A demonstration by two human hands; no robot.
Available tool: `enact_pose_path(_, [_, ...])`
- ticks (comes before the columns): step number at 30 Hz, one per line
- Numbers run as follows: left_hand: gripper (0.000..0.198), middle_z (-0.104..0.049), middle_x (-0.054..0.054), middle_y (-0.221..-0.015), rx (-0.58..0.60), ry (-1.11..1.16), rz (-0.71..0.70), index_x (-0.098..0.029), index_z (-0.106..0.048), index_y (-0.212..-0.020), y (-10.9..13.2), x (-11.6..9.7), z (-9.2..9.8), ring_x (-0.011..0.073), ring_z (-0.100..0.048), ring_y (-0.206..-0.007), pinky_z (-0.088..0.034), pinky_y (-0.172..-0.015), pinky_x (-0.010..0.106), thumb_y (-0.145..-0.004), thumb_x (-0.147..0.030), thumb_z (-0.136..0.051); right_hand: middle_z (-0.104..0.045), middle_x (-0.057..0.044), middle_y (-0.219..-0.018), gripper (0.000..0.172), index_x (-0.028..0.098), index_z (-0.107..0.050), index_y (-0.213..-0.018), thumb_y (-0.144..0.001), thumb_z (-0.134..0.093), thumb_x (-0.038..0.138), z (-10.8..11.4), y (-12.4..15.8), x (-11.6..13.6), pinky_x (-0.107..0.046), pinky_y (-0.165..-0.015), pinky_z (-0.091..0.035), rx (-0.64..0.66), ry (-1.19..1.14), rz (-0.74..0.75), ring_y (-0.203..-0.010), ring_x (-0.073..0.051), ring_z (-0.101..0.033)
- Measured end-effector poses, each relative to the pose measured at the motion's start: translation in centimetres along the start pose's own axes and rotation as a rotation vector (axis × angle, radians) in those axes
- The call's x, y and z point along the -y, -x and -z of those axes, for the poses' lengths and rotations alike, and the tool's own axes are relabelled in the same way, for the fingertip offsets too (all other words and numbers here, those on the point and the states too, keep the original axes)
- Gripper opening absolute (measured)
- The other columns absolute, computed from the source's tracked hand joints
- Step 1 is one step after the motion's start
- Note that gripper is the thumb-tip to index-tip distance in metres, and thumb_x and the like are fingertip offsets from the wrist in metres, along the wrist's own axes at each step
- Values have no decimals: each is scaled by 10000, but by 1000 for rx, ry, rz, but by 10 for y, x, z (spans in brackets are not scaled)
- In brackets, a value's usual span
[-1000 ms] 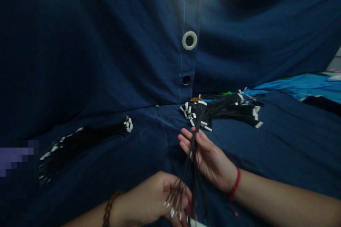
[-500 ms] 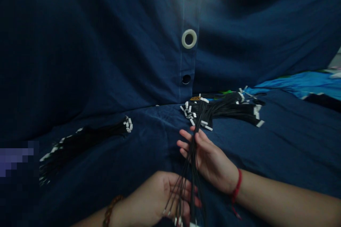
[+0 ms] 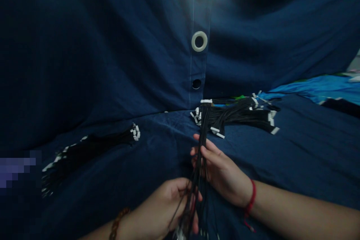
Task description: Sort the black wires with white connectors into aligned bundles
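You are working over a navy cloth that is spreading across the lower view and rising behind into a wall of the same fabric, with a line of white eyelet rings running up its seam. A bright blue cloth is lying at two o'clock along the far edge. A loose pile of black wire harnesses is sitting at one o'clock, and a second bundle of harnesses is lying at ten o'clock, well apart from it. A blurred purple patch is covering part of the left edge, too obscured to name.

Between your hands, a bundle of thin black wires is standing nearly upright, its top end rising in front of the one o'clock pile. Your right hand is half closed, its fingers curling around the middle of the bundle. Your left hand is partly closed too, gathering the lower strands near the bottom edge of the view.

The wires look light and springy, likely to splay and tangle, so the middle of the bundle seems the safest place to take hold. The small white connector tips look fragile and are best left free. A red cord is circling your right wrist, and a brown beaded bracelet is circling your left. No brand, label or writing is readable.
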State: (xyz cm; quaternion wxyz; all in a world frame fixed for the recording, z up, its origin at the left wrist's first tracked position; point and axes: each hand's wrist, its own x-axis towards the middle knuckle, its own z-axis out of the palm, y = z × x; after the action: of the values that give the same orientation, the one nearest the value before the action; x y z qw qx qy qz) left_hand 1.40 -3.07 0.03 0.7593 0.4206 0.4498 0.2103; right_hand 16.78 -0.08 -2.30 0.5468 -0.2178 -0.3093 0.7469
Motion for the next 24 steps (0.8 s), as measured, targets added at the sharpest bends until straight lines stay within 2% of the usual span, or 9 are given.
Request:
enact_pose_path(2, [103,-522,-29,-446,-27,-42,-7,-142,-528,-772,-1,3,0,51,-466,-381,-331,-403,142,-820,-194,-452,-612,-6,-852,371,264,-506,-1165,-804,-589,237,-1,1,-1,-222,-646,-433,16,14,-3,-711,-109,-574])
enact_pose_path(4, [37,-515,-46,-456,-31,-74,-25,-145,-528,-781,-2,6,1,42,-456,-377,-334,-393,134,-772,-136,-493,-609,-7,-851,377,261,-496,-1177,-811,-577,220,-1,2,-1,-216,-637,-436,32,21,-4,-712,-107,-571])
enact_pose_path(8, [228,-542,-69,-539,21,-74,-69,-177,-476,-789,-4,9,3,39,-488,-382,-351,-352,120,-647,-61,-613,-604,-9,-840,401,253,-501,-1165,-781,-600,191,-2,2,0,-202,-564,-450,62,33,-26,-677,-108,-568])
enact_pose_path(14, [228,-546,-58,-597,14,-42,-50,-173,-494,-873,-4,5,4,34,-481,-360,-343,-289,113,-688,-150,-624,-595,6,-809,451,265,-484,-1175,-751,-618,188,-4,1,1,-192,-464,-455,91,54,-47,-568,-93,-553])
enact_pose_path(18, [334,-533,-71,-640,-7,-6,-76,-179,-526,-887,-4,4,4,12,-456,-378,-314,-308,106,-607,-32,-635,-590,5,-802,493,252,-464,-1200,-738,-618,171,-4,2,0,-191,-469,-458,119,62,-56,-532,-81,-557])
enact_pose_path(24, [102,-474,-84,-481,-22,13,-105,-158,-535,-791,-6,3,8,-8,-309,-292,-181,-286,114,-707,-158,-593,-591,6,-787,514,227,-464,-1196,-718,-617,114,-2,3,-2,-170,-467,-454,154,65,-41,-574,-92,-588])
